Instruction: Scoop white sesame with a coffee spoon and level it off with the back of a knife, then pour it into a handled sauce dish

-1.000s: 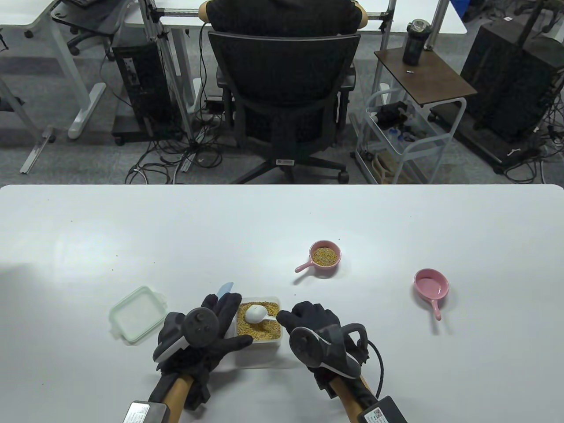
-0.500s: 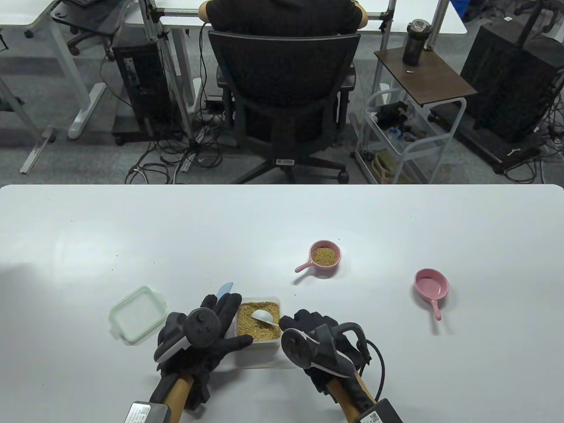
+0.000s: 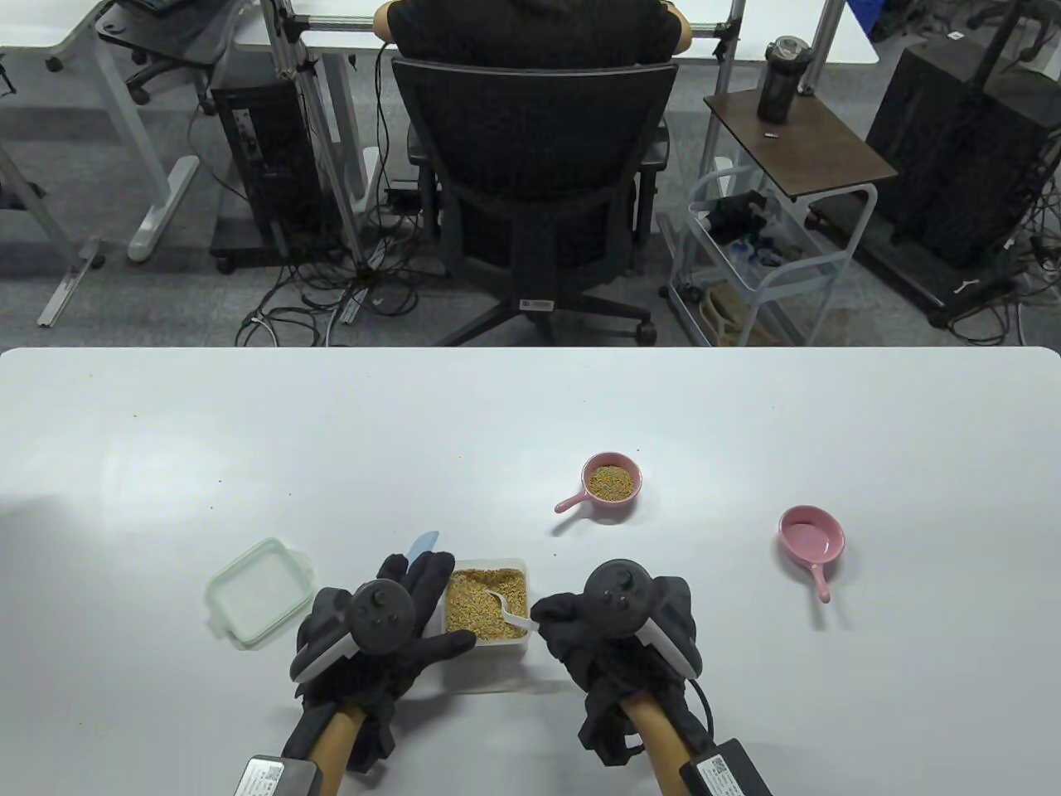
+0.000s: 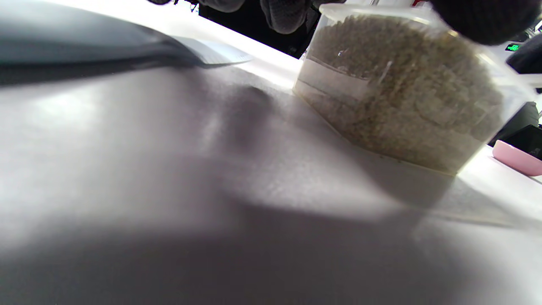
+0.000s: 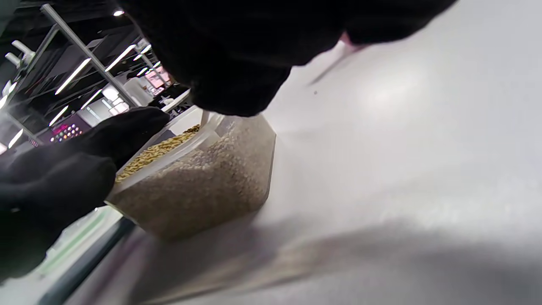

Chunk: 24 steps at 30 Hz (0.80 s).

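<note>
Sesame (image 3: 485, 601) in a clear square container (image 3: 515, 566), at lower centre of the table view – tan grains filling it almost to the rim. White coffee spoon (image 3: 507, 612) dug into the grains, bowl half buried, handle running down-right out over the container edge. Pinched at the handle end by the right hand (image 3: 613, 638), fingers curled round it, tracker on the back turned up toward the camera. Left hand (image 3: 377, 630) against the left side of the container, fingers lying fairly straight along its wall, thumb stretched across the near rim; seen also in the right wrist view as dark glove tips (image 5: 80, 169) touching the container wall (image 5: 203, 186). Knife (image 3: 423, 543) – only a pale blue blade tip visible, poking out above the left fingers in the table view; whether held or just lying under the hand, cannot tell. Green-tinted lid (image 3: 257, 590) flat on the table, just left of the left hand. Pink handled sauce dish (image 3: 609, 482) up and right of the container, already holding grains, handle to lower left. Second pink dish (image 3: 811, 535) farther right, empty, handle pointing down.
</note>
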Each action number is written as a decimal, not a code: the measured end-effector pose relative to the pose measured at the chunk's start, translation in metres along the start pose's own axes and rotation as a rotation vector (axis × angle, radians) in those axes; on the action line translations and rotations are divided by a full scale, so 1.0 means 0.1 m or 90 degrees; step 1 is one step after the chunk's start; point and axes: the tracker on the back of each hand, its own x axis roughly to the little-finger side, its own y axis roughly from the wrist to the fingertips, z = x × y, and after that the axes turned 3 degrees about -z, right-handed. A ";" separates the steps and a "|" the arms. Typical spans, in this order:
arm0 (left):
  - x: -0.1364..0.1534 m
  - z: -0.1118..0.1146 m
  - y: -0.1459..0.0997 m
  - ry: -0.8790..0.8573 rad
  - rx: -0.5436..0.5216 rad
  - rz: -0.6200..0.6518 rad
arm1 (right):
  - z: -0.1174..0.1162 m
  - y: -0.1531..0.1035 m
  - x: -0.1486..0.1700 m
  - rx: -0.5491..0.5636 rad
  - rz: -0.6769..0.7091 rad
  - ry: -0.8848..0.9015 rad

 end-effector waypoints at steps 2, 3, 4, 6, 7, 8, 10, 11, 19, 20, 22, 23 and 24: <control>0.00 0.00 0.00 0.001 0.000 0.000 | 0.00 0.02 0.03 -0.018 -0.020 0.031; 0.00 0.00 0.00 0.001 0.001 0.000 | -0.01 0.03 0.04 -0.022 -0.026 0.036; 0.00 0.00 0.00 0.001 0.001 -0.001 | -0.01 0.04 0.04 -0.026 -0.032 0.042; 0.00 0.00 0.00 0.001 0.000 0.000 | -0.01 0.04 0.06 -0.031 -0.042 0.055; 0.00 0.00 0.01 0.001 0.001 -0.001 | -0.02 0.04 0.07 -0.035 -0.047 0.064; 0.00 0.00 0.01 0.001 0.001 -0.001 | -0.02 0.05 0.08 -0.039 -0.053 0.076; 0.00 0.00 0.01 0.001 0.001 -0.001 | -0.03 0.06 0.12 -0.050 -0.065 0.110; -0.01 0.00 0.01 0.000 0.002 -0.001 | -0.04 0.07 0.15 -0.057 -0.073 0.130; -0.01 0.00 0.01 0.000 0.003 -0.001 | -0.01 0.06 0.24 -0.060 -0.083 0.191; -0.01 0.00 0.01 0.000 0.003 -0.001 | 0.01 0.05 0.24 -0.057 -0.080 0.198; -0.01 0.00 0.01 -0.001 0.003 -0.001 | 0.03 0.04 0.24 -0.055 -0.076 0.211; -0.01 0.00 0.01 -0.001 0.003 -0.002 | 0.04 0.03 0.25 -0.053 -0.073 0.217; -0.01 0.00 0.01 -0.001 0.003 -0.002 | 0.05 0.03 0.25 -0.051 -0.072 0.220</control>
